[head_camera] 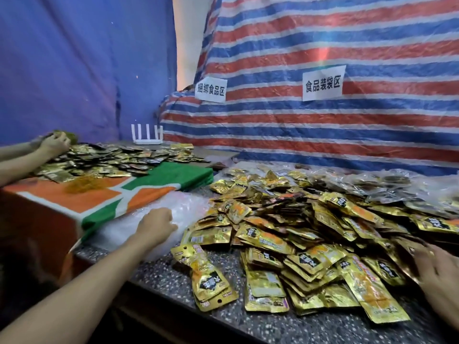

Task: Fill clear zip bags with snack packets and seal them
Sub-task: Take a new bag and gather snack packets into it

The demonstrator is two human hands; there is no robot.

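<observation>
packet pile (310, 232) lying gold and loose across the speckled desk (161, 271). left grip (156, 227) sitting just left of the pile, fingers curling down onto the clear bags (119, 229); cannot tell if it is pinching one. right grip (437, 269), blurred, resting on the pile's right edge, fingers spread wide over packets. filled bags (397, 184) lying behind the pile.

A white router (147, 138) stands by a blue sheet (74, 58). A striped tarp (323, 36) bears two paper signs (210, 90). An orange-and-green cloth (104, 194) lies left.
</observation>
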